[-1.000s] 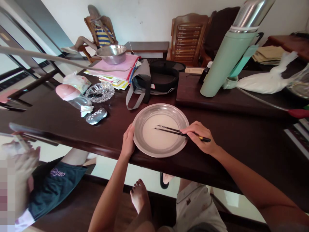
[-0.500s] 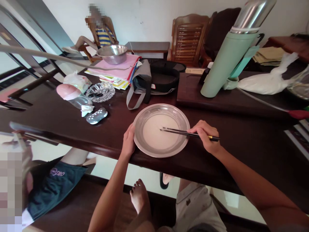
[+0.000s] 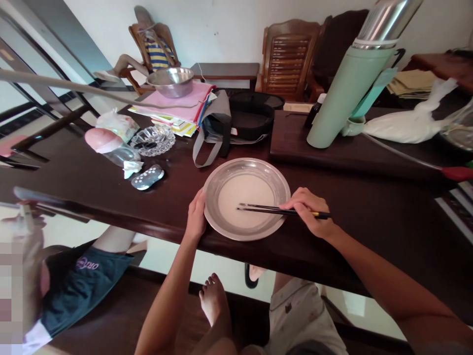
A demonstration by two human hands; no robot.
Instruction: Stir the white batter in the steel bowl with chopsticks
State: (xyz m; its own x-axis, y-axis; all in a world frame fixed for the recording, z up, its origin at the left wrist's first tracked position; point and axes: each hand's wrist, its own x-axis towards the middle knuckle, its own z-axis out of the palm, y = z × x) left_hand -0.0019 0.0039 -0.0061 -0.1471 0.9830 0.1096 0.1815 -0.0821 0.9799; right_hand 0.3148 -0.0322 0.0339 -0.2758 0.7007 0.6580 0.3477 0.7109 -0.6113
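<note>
A round metal basin (image 3: 283,190) stands near the front edge of the dark table. Pale, milky liquid (image 3: 246,192) fills its bottom. My left hand (image 3: 196,215) grips the basin's left rim, its fingers partly hidden by the side. In my right hand (image 3: 312,211) is a pair of black chopsticks (image 3: 266,209), closed between thumb and fingers over the basin's right rim. Their tips dip into the liquid, slightly apart from each other.
A green thermos (image 3: 342,93) stands on a raised board at right, beside a tied white bag (image 3: 402,123). Behind the basin lies a black-grey bag (image 3: 251,118). Left are a glass ashtray (image 3: 158,140) and a game controller (image 3: 148,177). One person sits at left, another on a far chair.
My right hand has shifted the chopsticks left and toward me through the liquid. My left hand stays on the basin's rim.
</note>
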